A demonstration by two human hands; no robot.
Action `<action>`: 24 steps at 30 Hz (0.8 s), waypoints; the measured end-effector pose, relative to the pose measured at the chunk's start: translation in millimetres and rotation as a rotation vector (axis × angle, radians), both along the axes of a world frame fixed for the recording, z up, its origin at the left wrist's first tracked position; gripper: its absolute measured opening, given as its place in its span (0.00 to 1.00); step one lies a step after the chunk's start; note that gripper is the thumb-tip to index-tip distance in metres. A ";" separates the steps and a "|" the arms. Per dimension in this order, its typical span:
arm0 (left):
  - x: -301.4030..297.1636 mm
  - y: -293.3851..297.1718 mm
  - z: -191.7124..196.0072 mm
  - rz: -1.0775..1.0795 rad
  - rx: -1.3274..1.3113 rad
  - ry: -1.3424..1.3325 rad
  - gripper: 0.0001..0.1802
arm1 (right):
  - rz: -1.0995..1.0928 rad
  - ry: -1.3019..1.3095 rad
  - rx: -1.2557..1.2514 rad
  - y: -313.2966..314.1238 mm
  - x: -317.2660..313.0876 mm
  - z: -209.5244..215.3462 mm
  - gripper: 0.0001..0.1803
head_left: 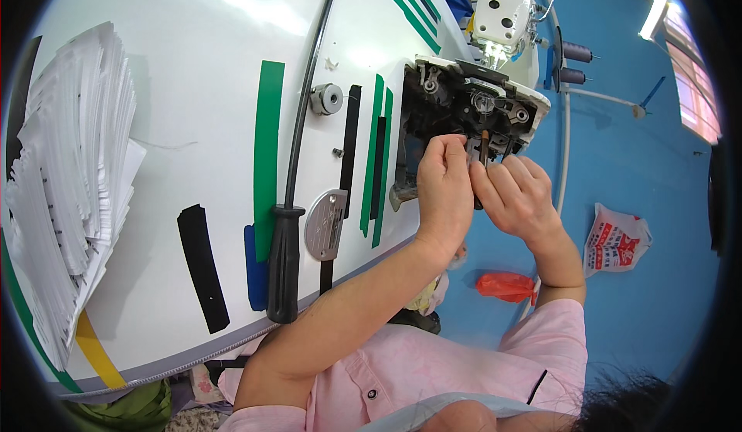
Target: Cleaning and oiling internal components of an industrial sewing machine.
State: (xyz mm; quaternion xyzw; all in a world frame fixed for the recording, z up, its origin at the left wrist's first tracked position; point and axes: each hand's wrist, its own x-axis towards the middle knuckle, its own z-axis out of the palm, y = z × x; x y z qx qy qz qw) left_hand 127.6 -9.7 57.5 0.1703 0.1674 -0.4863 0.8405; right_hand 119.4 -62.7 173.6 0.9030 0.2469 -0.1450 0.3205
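Observation:
An industrial sewing machine (502,15) stands at the white table's right edge with its bed opened, showing black inner parts (452,103). My left hand (442,188) pinches at a small metal part in that opening. My right hand (518,192) holds a thin tool with a brown tip (485,144), pointed into the same spot. Both hands touch each other at the fingertips. What the left fingers pinch is too small to make out.
On the table (209,45) lie a long black screwdriver (290,223), a metal needle plate (325,223), a round metal bobbin case (327,98), a small screw (338,152), green and black tape strips and a fanned stack of white pieces (69,177). Plastic bags (614,239) lie on the blue floor.

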 end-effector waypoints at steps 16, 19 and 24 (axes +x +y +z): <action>-0.2 -4.4 -3.3 -0.073 -0.103 0.023 0.20 | -0.008 -0.043 0.010 -2.5 -3.4 -8.0 0.15; 2.0 -3.2 -2.8 -0.058 -0.098 0.056 0.19 | -0.016 -0.047 -0.009 -0.3 -3.3 -10.7 0.15; 2.3 -1.3 -3.6 -0.054 -0.130 0.069 0.18 | 0.010 -0.058 -0.017 3.7 -4.8 -8.8 0.15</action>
